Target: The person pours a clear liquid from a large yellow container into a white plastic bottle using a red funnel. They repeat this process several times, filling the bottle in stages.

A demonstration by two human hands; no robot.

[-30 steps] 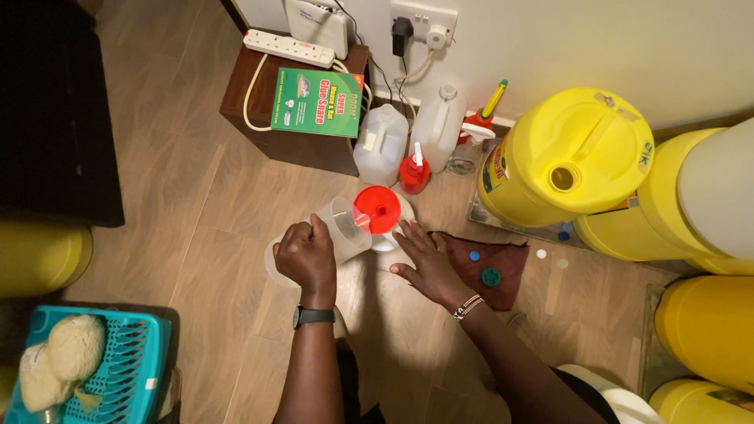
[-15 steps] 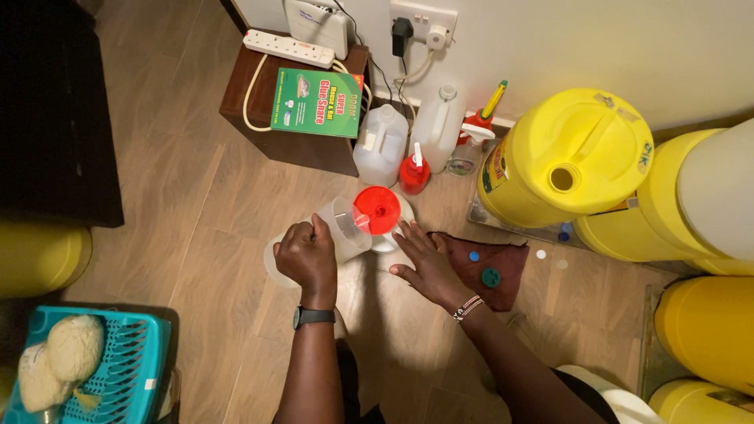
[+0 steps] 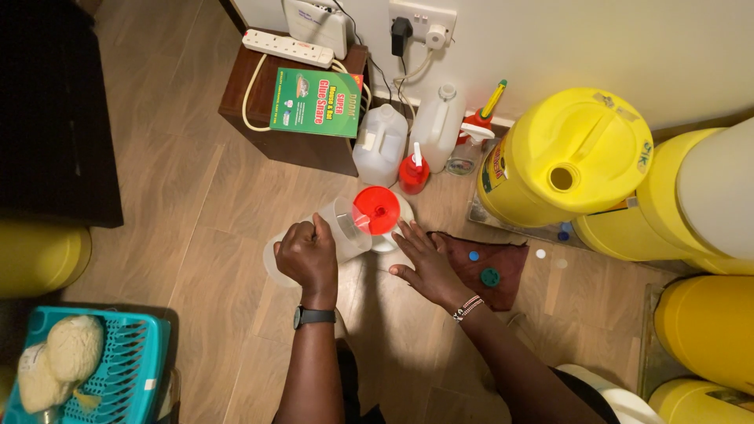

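Note:
My left hand [image 3: 308, 255] grips the handle of a clear plastic jug [image 3: 344, 228], tilted so its lip rests over a red funnel [image 3: 376, 210]. The funnel sits in the mouth of a white container [image 3: 397, 235] on the wooden floor. My right hand [image 3: 422, 261] lies flat with fingers spread against the side of that white container, just right of the funnel. A black watch is on my left wrist and a bead bracelet on my right.
A dark brown cloth [image 3: 491, 263] with small bottle caps lies to the right. Clear jugs [image 3: 381, 144], a red squeeze bottle [image 3: 413, 173], large yellow drums [image 3: 564, 161], a wooden side table [image 3: 283, 118] with a green box, and a teal basket [image 3: 110, 365] surround me.
The jug has tipped a little further toward the funnel. Both hands stay in nearly the same places.

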